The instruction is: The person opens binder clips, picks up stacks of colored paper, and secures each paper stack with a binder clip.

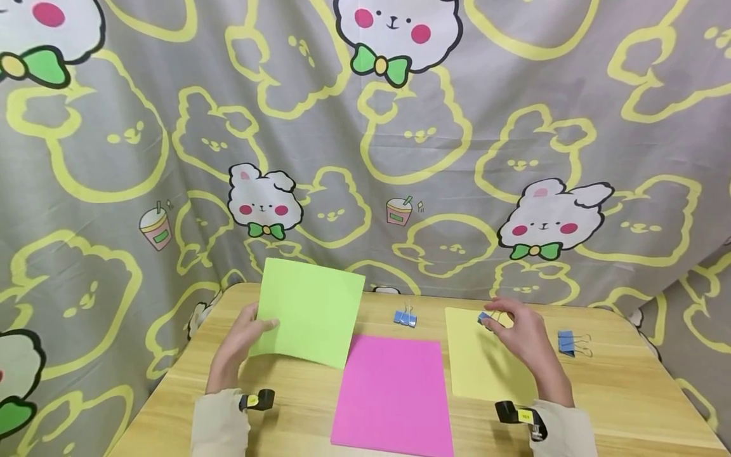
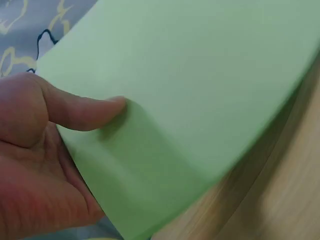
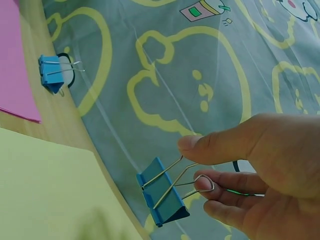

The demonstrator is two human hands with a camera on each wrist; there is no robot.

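My left hand (image 1: pixel 247 333) grips a stack of light green paper (image 1: pixel 308 311) by its left edge, thumb on the front face and fingers behind; the sheets stand tilted up off the table. In the left wrist view the thumb (image 2: pixel 87 111) presses the green surface. Above the yellow paper (image 1: pixel 485 368), my right hand (image 1: pixel 522 330) holds a blue binder clip (image 3: pixel 162 192) by its wire handles, between thumb and fingers. The clip's blue body points away from the fingers in the right wrist view. Between the hands lies a pink stack of paper (image 1: pixel 394 393).
A second blue binder clip (image 1: pixel 405 317) stands behind the pink paper, near the table's back edge. Another blue binder clip (image 1: pixel 566 343) lies right of the yellow paper. A patterned grey curtain (image 1: pixel 422 152) hangs behind the wooden table (image 1: pixel 622 393).
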